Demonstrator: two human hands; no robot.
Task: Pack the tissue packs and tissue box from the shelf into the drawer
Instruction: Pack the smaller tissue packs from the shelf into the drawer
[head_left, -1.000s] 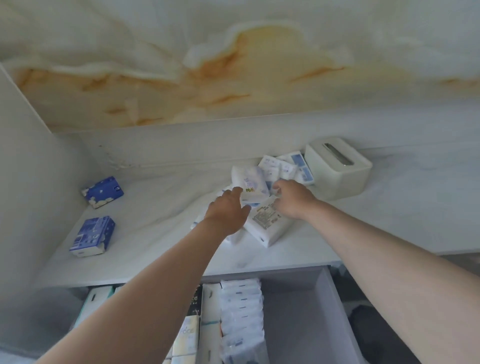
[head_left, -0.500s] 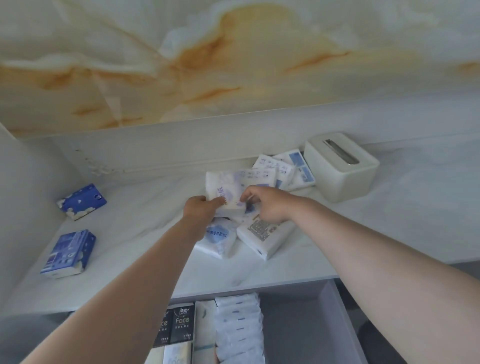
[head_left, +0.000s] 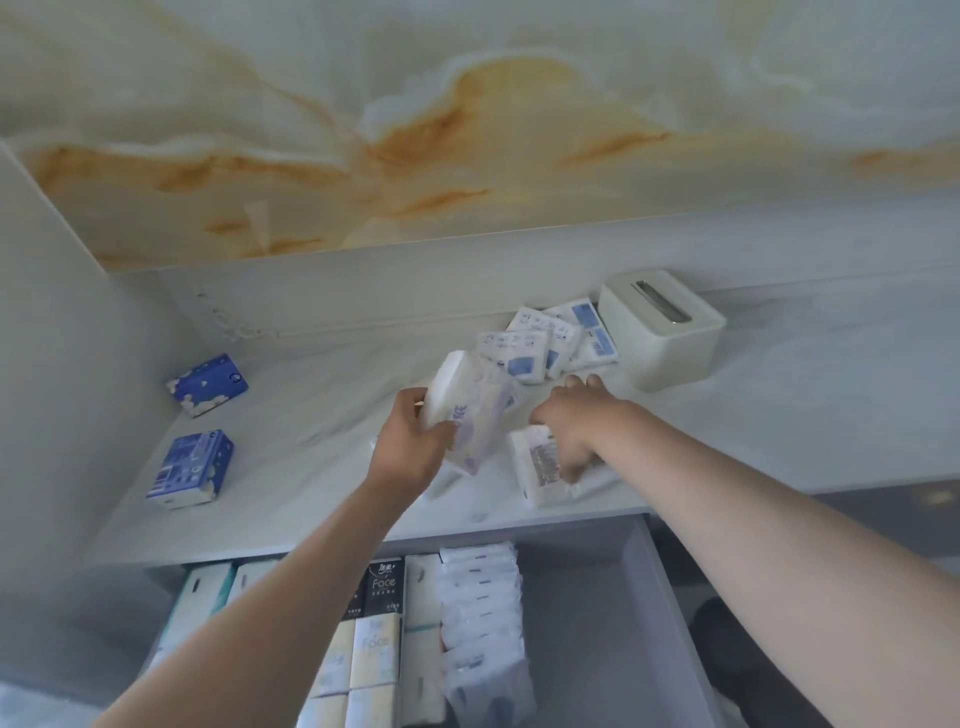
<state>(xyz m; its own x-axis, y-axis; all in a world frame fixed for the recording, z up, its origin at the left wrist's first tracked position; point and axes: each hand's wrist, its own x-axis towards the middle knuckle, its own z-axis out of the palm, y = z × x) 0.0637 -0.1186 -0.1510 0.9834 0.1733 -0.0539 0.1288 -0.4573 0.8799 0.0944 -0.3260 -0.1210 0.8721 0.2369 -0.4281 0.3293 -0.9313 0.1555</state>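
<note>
tissue pack (head_left: 470, 415) is gripped by left hand (head_left: 410, 449) | likely soft, light; best held by sides | right hand (head_left: 569, 423) on second pack (head_left: 537, 470), grip unclear

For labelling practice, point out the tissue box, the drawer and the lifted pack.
tissue box (head_left: 680, 358): head view, front wall.
drawer (head_left: 587, 613): head view, bare floor.
lifted pack (head_left: 470, 410): head view, wrapper face.
</note>
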